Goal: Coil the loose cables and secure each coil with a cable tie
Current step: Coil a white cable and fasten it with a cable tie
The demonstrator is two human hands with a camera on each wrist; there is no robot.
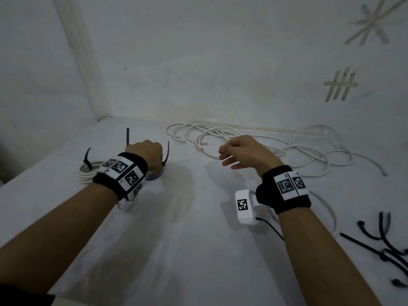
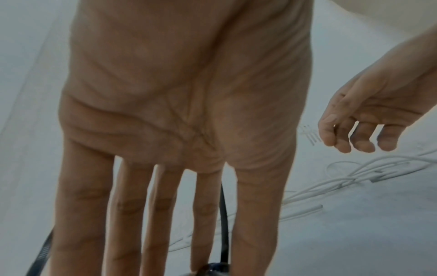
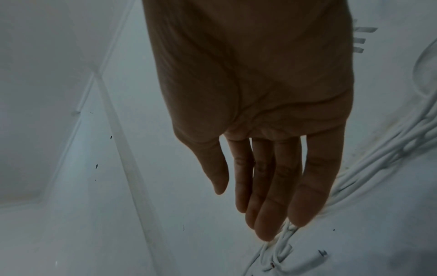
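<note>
Dim, bluish, flat light; soft shadows under forearms; wrist views dark, blurred, stretched at edges.

Dim, cool light over white tabletop [image 1: 198,239] set in corner of two white walls [image 1: 198,51]; beige tape strips [image 1: 340,86] stuck crosswise on right side of back wall.

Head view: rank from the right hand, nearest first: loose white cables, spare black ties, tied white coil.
1. loose white cables: just beyond the right hand, by the back wall.
2. spare black ties: near right corner of the table.
3. tied white coil: far left, past the left hand.
</note>
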